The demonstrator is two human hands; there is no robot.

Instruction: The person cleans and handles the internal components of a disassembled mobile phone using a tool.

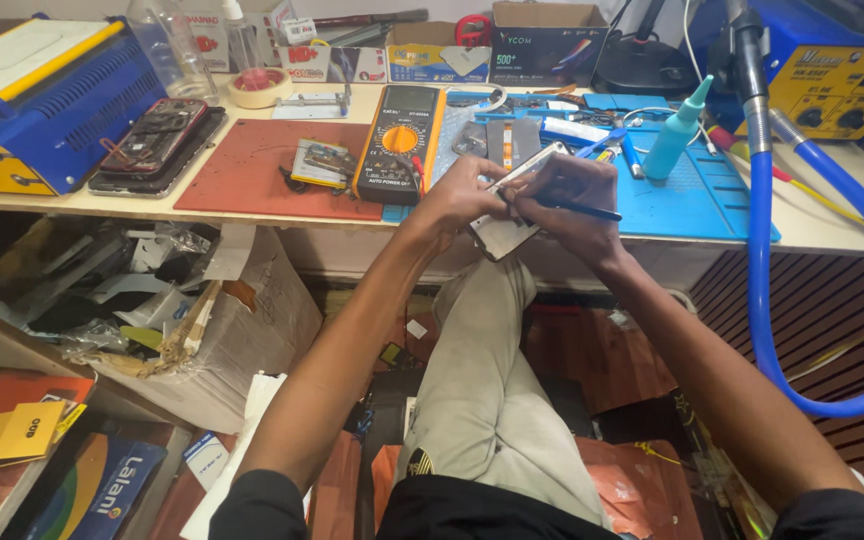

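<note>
Left hand point(462, 195) clasps a phone point(508, 215) held above the desk point(282, 200) edge; right hand point(567, 200) pinches a dark tool point(582, 210) against it; multimeter point(399, 140) and teal bottle point(677, 130) nearby

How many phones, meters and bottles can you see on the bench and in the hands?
Phones: 2, one in the left hand and right hand, one cracked on the bench
Multimeters: 1
Bottles: 3, teal, two clear
Total: 6
</note>
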